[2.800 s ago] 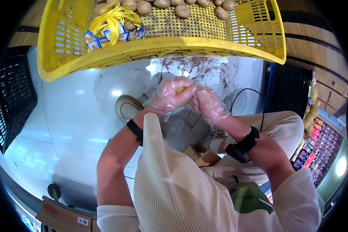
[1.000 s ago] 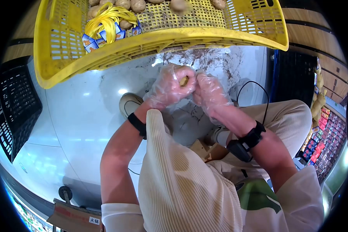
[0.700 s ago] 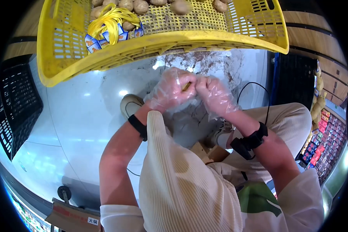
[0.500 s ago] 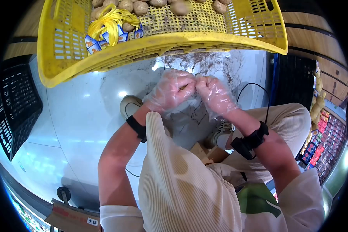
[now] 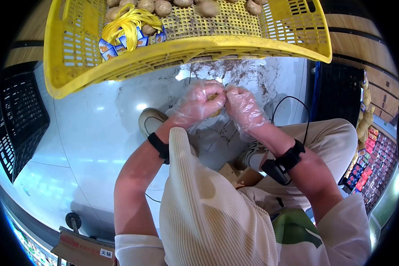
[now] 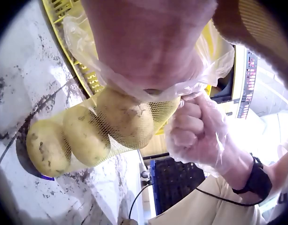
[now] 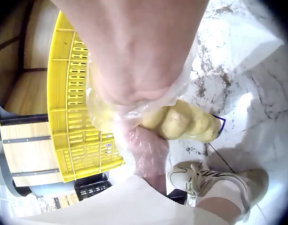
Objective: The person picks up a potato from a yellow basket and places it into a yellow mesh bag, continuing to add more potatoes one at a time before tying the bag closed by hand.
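Note:
Both hands wear clear plastic gloves and meet in front of the yellow crate [image 5: 186,49]. The left hand [image 5: 197,105] curls round the upper part of a yellow net bag, a bit of which shows between thumb and fingers. Below that hand, the net bag [image 6: 87,136] hangs with several potatoes in a row, also seen as a lumpy column of potatoes [image 7: 177,123] in the right wrist view. Close against the left fingertips, the right hand [image 5: 244,108] has its fingers curled and pinches the net's gathered end; its fingertips are partly hidden.
Loose potatoes [image 5: 163,8] and a bundle of yellow straps [image 5: 131,27] with blue-white labels lie in the crate. A black crate [image 5: 24,111] stands at left. A black cable [image 5: 297,98] loops beside the right knee; shoes [image 5: 151,120] and a cardboard box [image 5: 248,175] are below.
Both hands have stayed together with small twisting motions. The gap between left thumb and fingers has widened since half a second ago, and the right wrist has turned slightly.

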Tool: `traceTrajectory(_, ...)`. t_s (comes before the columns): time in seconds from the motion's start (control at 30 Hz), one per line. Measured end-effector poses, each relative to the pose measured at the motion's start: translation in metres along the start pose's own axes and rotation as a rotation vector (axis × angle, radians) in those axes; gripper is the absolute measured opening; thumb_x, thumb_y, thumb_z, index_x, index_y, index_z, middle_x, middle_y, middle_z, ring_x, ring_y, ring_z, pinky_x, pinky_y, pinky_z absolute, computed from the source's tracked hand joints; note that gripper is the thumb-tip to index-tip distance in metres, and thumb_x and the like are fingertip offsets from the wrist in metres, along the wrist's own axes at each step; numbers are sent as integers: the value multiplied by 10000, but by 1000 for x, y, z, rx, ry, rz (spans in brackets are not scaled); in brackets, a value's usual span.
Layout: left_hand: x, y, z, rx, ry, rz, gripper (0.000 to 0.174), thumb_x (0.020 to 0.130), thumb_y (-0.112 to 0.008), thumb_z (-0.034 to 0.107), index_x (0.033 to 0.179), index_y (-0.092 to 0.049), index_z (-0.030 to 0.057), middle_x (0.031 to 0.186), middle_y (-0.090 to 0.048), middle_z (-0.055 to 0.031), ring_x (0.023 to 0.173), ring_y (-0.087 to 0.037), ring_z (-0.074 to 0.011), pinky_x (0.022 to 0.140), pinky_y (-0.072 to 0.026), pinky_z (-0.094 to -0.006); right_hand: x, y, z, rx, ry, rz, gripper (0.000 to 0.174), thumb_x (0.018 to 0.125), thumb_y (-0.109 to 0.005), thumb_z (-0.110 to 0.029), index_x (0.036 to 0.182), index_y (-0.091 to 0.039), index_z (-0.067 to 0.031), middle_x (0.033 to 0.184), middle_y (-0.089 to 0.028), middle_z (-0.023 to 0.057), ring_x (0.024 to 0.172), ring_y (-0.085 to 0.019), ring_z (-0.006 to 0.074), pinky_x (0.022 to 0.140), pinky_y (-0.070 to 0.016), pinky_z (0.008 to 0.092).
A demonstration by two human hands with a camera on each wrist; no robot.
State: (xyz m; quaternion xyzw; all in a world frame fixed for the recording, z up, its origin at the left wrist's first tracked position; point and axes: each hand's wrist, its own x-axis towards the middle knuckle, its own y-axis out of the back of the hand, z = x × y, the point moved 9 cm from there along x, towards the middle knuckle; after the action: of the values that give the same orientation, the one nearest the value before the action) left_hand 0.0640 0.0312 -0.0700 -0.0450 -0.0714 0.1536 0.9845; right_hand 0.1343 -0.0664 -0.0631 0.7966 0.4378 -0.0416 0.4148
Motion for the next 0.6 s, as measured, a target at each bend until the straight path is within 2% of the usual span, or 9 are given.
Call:
traceTrajectory(0.07, -1, 1, -1, 4, -16, 23, 108, 872, -632, 98, 826, -637, 0, 747, -601, -118, 680, -588, -268, 660, -469, -369, 1, -1, -1, -100, 116, 14, 278, 999, -428, -208, 864, -576, -16, 780, -607, 188, 678, -550, 250, 654, -447, 416)
traceTrajectory(0.13, 0, 3, 0, 34, 2, 15, 115, 880, -638, 110, 843, -638, 2, 775, -610, -120, 706, -597, -269, 675, -473, -369, 8, -8, -1, -226, 170, -66, 36, 874, -537, -25, 893, -562, -8, 816, -649, 220, 733, -643, 369, 669, -526, 428)
traceTrajectory(0.27, -2, -1, 6, 80, 9, -31, 121, 881, -689, 116, 913, -638, 11, 873, -637, -111, 793, -620, -252, 723, -483, -363, 1, 0, -20, -445, 403, 37, 114, 894, -568, -116, 900, -596, -6, 790, -649, 193, 685, -629, 323, 660, -513, 400)
traceTrajectory(0.33, -4, -8, 2, -47, 8, -23, 129, 868, -710, 100, 933, -636, 17, 893, -639, -100, 812, -622, -236, 735, -486, -357, 7, -2, 11, 158, -41, -130, 233, 898, -605, -237, 898, -642, -7, 777, -637, 168, 693, -612, 271, 671, -497, 370)
traceTrajectory(0.37, -5, -11, 0, -174, 6, -13, 151, 855, -731, 85, 953, -634, 23, 913, -642, -89, 831, -624, -220, 748, -489, -350, 5, 1, 8, 155, -42, -131, 233, 898, -605, -237, 898, -642, -7, 777, -637, 168, 693, -612, 271, 671, -497, 370)
traceTrajectory(0.43, -9, -12, -7, -125, 15, -33, 166, 844, -742, 70, 973, -644, 32, 919, -646, -81, 838, -625, -206, 755, -490, -344, -7, 7, 10, 170, -325, -168, 349, 915, -604, -344, 887, -666, -2, 776, -626, 114, 709, -583, 198, 694, -480, 344)
traceTrajectory(0.47, -11, -13, -11, -74, 29, -54, 189, 833, -753, 55, 994, -654, 41, 925, -650, -73, 845, -626, -192, 762, -491, -338, -8, 11, 9, 169, -326, -166, 349, 915, -604, -344, 887, -666, -2, 776, -626, 114, 709, -583, 198, 694, -480, 344)
traceTrajectory(0.53, -11, -15, -9, -85, 21, -68, 178, 835, -750, 56, 988, -660, 45, 924, -651, -72, 845, -626, -192, 767, -491, -337, -8, 5, -4, 54, -161, -343, 269, 977, -563, -245, 912, -648, 1, 749, -542, -30, 714, -486, 72, 655, -445, 280)
traceTrajectory(0.6, -10, -16, -8, -97, 13, -80, 167, 836, -748, 58, 983, -667, 49, 923, -651, -70, 845, -626, -193, 771, -491, -336, -11, 5, -1, 86, -91, -340, 268, 979, -556, -244, 888, -642, -6, 749, -534, -33, 706, -473, 70, 659, -442, 278)
